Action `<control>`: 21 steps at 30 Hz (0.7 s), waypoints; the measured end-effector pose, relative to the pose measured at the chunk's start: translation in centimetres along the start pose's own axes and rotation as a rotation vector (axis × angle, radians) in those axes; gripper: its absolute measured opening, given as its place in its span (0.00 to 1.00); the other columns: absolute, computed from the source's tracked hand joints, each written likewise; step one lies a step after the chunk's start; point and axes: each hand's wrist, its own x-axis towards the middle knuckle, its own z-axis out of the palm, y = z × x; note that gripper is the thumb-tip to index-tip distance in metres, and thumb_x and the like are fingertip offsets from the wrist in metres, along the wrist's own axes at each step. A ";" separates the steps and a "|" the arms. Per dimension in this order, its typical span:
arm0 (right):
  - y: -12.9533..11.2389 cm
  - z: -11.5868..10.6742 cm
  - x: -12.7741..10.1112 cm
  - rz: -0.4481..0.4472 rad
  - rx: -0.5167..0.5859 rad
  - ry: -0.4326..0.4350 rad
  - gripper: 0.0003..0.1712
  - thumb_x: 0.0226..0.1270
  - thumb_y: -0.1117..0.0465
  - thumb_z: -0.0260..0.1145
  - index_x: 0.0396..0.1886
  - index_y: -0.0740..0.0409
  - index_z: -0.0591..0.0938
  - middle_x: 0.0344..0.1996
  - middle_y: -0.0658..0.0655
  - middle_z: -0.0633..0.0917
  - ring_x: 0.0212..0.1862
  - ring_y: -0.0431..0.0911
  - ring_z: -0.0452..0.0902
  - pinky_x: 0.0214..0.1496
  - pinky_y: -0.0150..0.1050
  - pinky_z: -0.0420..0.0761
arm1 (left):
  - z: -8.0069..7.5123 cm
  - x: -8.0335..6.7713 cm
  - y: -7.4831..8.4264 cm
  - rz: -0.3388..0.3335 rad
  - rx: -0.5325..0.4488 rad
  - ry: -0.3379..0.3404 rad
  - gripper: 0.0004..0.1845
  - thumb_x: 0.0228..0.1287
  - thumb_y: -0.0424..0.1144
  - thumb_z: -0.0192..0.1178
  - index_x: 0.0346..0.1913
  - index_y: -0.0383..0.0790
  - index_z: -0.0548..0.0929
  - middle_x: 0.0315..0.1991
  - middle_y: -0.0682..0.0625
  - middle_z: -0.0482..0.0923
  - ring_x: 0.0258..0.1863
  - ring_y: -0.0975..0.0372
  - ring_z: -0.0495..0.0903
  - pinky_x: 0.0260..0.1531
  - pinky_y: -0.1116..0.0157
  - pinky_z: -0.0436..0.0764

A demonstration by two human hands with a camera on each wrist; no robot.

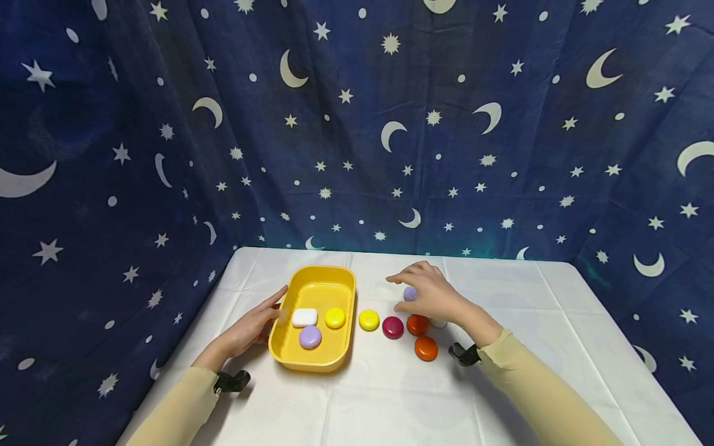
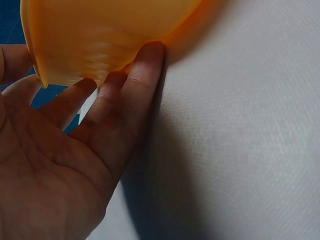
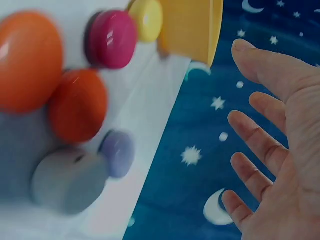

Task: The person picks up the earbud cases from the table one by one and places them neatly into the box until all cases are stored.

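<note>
Purple and half hidden, a small round piece (image 1: 409, 293) peeks out under the right hand (image 1: 432, 297), whose fingers are spread wide above it and hold nothing. A grey piece (image 3: 67, 179) sits nearly covered behind that hand. The left hand (image 1: 251, 328) rests straight fingers (image 2: 140, 80) against the yellow tray (image 1: 287, 356), near the white surface's (image 1: 390, 396) left edge. Yellow (image 1: 369, 319), pink (image 1: 393, 327) and two orange pieces (image 1: 426, 348) lie between tray and right hand.
</note>
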 end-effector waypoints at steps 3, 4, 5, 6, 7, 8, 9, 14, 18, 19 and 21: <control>1.3 -0.1 -0.9 0.042 0.006 0.002 0.35 0.57 0.45 0.78 0.66 0.39 0.82 0.59 0.51 0.82 0.67 0.54 0.63 0.69 0.60 0.62 | 0.0 0.0 0.0 0.004 0.001 0.001 0.35 0.79 0.43 0.49 0.83 0.64 0.51 0.78 0.35 0.54 0.60 0.48 0.77 0.49 0.52 0.84; 1.7 -0.1 -1.2 0.052 0.007 0.002 0.35 0.57 0.46 0.78 0.67 0.40 0.82 0.60 0.52 0.81 0.68 0.54 0.63 0.69 0.61 0.62 | 0.1 0.0 0.0 0.004 0.000 0.001 0.35 0.79 0.43 0.49 0.83 0.64 0.51 0.78 0.35 0.55 0.61 0.48 0.77 0.49 0.51 0.84; 2.1 0.0 -1.5 0.060 0.010 0.004 0.35 0.57 0.46 0.77 0.67 0.41 0.82 0.60 0.52 0.81 0.68 0.55 0.63 0.69 0.62 0.61 | 0.1 0.0 0.0 0.004 -0.001 0.003 0.35 0.79 0.43 0.49 0.83 0.64 0.51 0.78 0.35 0.55 0.61 0.48 0.77 0.50 0.51 0.84; 2.5 0.0 -1.8 0.069 0.012 0.007 0.35 0.57 0.46 0.77 0.67 0.41 0.82 0.60 0.52 0.81 0.68 0.55 0.63 0.69 0.61 0.61 | 0.1 0.0 0.0 0.002 0.002 0.005 0.35 0.79 0.44 0.49 0.83 0.64 0.51 0.78 0.35 0.56 0.60 0.48 0.77 0.50 0.52 0.84; 2.9 0.0 -2.1 0.072 0.018 0.011 0.35 0.57 0.47 0.77 0.67 0.42 0.82 0.60 0.53 0.81 0.67 0.55 0.63 0.69 0.61 0.61 | 0.1 0.0 0.0 0.001 0.003 0.007 0.35 0.78 0.44 0.49 0.83 0.64 0.51 0.78 0.35 0.56 0.60 0.48 0.77 0.50 0.52 0.84; 3.3 0.1 -2.4 0.071 0.022 0.015 0.35 0.58 0.48 0.77 0.67 0.43 0.82 0.60 0.53 0.81 0.67 0.55 0.63 0.69 0.62 0.61 | 0.0 0.0 0.0 0.000 0.004 0.008 0.35 0.78 0.44 0.49 0.83 0.65 0.51 0.78 0.35 0.56 0.60 0.49 0.78 0.49 0.52 0.84; 3.6 0.2 -2.7 0.069 0.022 0.020 0.35 0.58 0.48 0.77 0.67 0.43 0.82 0.60 0.53 0.81 0.67 0.55 0.64 0.68 0.62 0.61 | 0.0 0.0 -0.1 -0.001 0.005 0.009 0.35 0.78 0.44 0.50 0.83 0.65 0.52 0.78 0.35 0.56 0.60 0.49 0.78 0.49 0.52 0.84; 5.0 0.7 -3.7 0.064 0.000 0.030 0.35 0.58 0.48 0.77 0.66 0.46 0.82 0.59 0.55 0.82 0.64 0.57 0.66 0.66 0.62 0.63 | 0.0 0.0 -0.1 0.001 0.009 0.008 0.35 0.79 0.45 0.49 0.82 0.65 0.52 0.78 0.35 0.56 0.60 0.49 0.78 0.50 0.52 0.84; 6.1 1.6 -4.4 0.072 -0.046 0.038 0.37 0.55 0.45 0.79 0.66 0.47 0.83 0.59 0.57 0.82 0.63 0.58 0.68 0.64 0.61 0.65 | 0.1 0.0 0.0 0.002 0.016 0.012 0.35 0.79 0.44 0.49 0.82 0.65 0.52 0.77 0.35 0.57 0.60 0.49 0.78 0.50 0.52 0.84; 6.4 1.8 -4.5 0.070 -0.055 0.043 0.37 0.55 0.45 0.79 0.65 0.47 0.83 0.59 0.57 0.82 0.62 0.58 0.69 0.63 0.61 0.66 | 0.1 0.0 -0.1 0.001 0.017 0.013 0.35 0.79 0.44 0.49 0.82 0.65 0.52 0.77 0.35 0.57 0.59 0.49 0.78 0.49 0.52 0.84; 6.9 2.1 -4.9 0.064 -0.064 0.056 0.37 0.55 0.45 0.79 0.65 0.48 0.83 0.59 0.58 0.82 0.62 0.59 0.69 0.62 0.61 0.66 | 0.0 0.0 -0.1 0.001 0.015 0.011 0.35 0.79 0.44 0.49 0.82 0.65 0.52 0.77 0.35 0.57 0.59 0.49 0.78 0.49 0.52 0.84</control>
